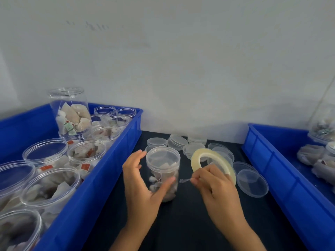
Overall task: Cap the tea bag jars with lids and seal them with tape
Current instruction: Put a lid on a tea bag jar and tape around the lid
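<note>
The capped jar [163, 171] is clear, glossy plastic, as are the loose lids [252, 182] to its right. The tape roll [213, 163] beside it looks smooth, translucent and pale yellow. The desk [190, 220] under the jar is dark and matt, and the bin [87, 205] left of it is shiny blue plastic.
</note>
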The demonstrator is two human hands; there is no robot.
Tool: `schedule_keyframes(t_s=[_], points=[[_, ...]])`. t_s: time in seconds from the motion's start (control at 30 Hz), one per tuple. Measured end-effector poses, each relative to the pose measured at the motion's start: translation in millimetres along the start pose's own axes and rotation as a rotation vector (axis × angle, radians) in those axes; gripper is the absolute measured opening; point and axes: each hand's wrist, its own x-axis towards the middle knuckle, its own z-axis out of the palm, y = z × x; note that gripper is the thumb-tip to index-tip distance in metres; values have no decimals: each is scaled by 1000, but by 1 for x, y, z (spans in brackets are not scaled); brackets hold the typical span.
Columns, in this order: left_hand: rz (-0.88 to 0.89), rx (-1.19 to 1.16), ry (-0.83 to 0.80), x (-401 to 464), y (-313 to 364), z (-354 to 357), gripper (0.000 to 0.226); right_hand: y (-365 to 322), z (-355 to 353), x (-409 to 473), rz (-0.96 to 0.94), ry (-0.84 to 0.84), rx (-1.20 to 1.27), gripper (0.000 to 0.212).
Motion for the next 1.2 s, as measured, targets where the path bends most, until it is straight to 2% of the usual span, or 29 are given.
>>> schedule_keyframes(t_s=[0.03, 0.1, 0.17, 0.23, 0.67, 1.2], points=[[-94, -99, -70, 2, -1, 0, 89, -1, 0, 4, -16, -13, -36, 6], [-198, -267, -223, 4, -7, 4, 103, -4, 2, 10, -7, -40, -57, 3], [-237, -338, -327, 5, -14, 7, 108, -7, 6, 13, 6, -71, -29, 2], [-257, -363, -361, 7, -19, 9, 109, -10, 9, 16, 7, -85, -5, 3], [-314, -388, -331, 8, -30, 14, 93, -23, 19, 24, 106, -46, -4, 7], [-312, -389, -302, 9, -22, 15, 79, -34, 24, 23, 102, 74, -133, 7]])
